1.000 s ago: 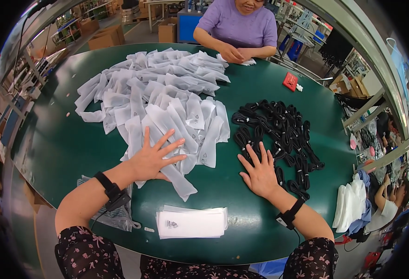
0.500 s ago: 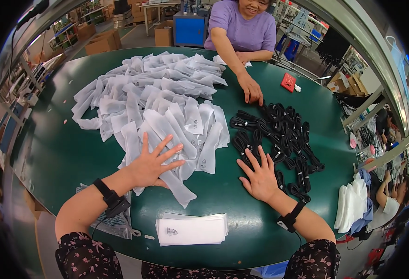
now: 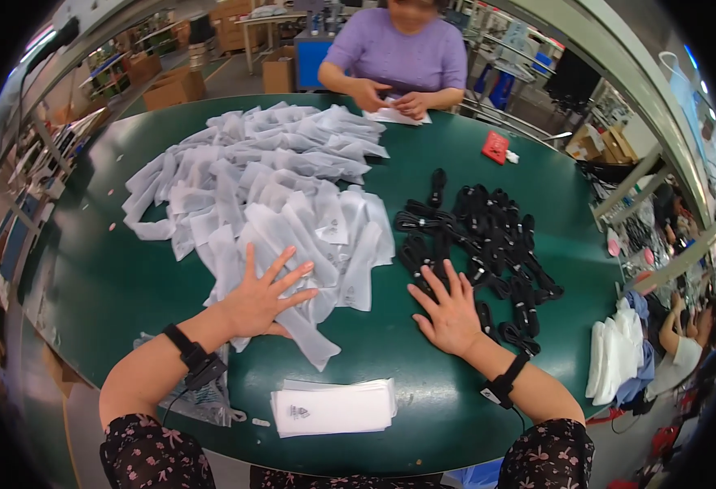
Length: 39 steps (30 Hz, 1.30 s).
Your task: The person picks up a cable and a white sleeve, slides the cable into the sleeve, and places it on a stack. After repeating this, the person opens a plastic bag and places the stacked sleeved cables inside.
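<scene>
My left hand [image 3: 266, 292] lies with fingers spread on the near edge of a big heap of filled, frosted white pouches [image 3: 268, 179]. It grips none of them. My right hand [image 3: 449, 311] rests open, fingers fanned, at the near left side of a pile of bundled black cables [image 3: 496, 228]; its fingertips touch or nearly touch the closest bundles. Between my forearms, close to the table's front edge, lies a flat stack of white pouches [image 3: 333, 407] with a small dark print.
A co-worker [image 3: 398, 57] in a purple top sits across the green table [image 3: 358, 342], both hands on white pouches [image 3: 398, 114]. A red packet [image 3: 495, 147] lies at the far right. Beside my left forearm is a clear plastic bag [image 3: 203, 399]. Metal frame posts flank the table.
The co-worker's hand has drawn back from the black cables to the white pouches at the far edge. One cable bundle now lies further out. My hands keep their places; the view shifts slightly.
</scene>
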{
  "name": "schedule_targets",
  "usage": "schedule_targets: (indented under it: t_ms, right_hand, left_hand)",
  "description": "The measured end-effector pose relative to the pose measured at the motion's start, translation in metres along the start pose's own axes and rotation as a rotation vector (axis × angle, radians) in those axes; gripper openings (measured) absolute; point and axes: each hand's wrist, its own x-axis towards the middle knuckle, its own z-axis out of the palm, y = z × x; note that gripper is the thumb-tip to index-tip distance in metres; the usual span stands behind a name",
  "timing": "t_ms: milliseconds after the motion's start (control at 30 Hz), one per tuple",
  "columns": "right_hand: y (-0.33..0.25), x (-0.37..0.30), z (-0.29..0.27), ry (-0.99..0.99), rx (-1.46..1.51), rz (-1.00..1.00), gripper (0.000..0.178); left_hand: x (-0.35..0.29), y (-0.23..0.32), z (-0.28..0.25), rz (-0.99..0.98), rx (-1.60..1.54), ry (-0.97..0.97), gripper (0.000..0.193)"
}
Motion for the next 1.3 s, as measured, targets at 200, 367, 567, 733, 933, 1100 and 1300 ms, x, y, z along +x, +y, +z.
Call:
schedule_targets:
  t_ms: [200, 367, 567, 733, 933, 1100, 1300]
  right_hand:
    - [-0.001, 0.002, -0.001, 0.003, 0.013, -0.004, 0.054]
    - [0.0, 0.001, -0.001, 0.004, 0.028, 0.004, 0.054]
    - [0.0, 0.002, 0.001, 0.022, 0.033, -0.01, 0.053]
    - [0.001, 0.001, 0.0, 0.022, 0.018, -0.011, 0.053]
    - [-0.001, -0.001, 0.0, 0.027, 0.023, -0.007, 0.053]
    - [0.0, 0.001, 0.002, 0.042, 0.026, -0.001, 0.052]
    - [0.001, 0.001, 0.005, 0.091, 0.031, 0.006, 0.049]
  left_hand:
    - [0.003, -0.001, 0.002, 0.015, 0.026, 0.026, 0.093]
    - [0.002, -0.001, 0.001, 0.005, 0.028, 0.028, 0.094]
    - [0.006, 0.0, 0.002, 0.011, 0.036, 0.032, 0.095]
    - [0.004, 0.0, 0.001, 0.01, 0.021, 0.018, 0.095]
    - [0.005, 0.002, 0.001, 0.015, 0.011, 0.017, 0.096]
    - [0.002, 0.003, 0.006, 0.022, 0.012, 0.028, 0.096]
    - [0.006, 0.001, -0.009, 0.0, -0.047, -0.004, 0.094]
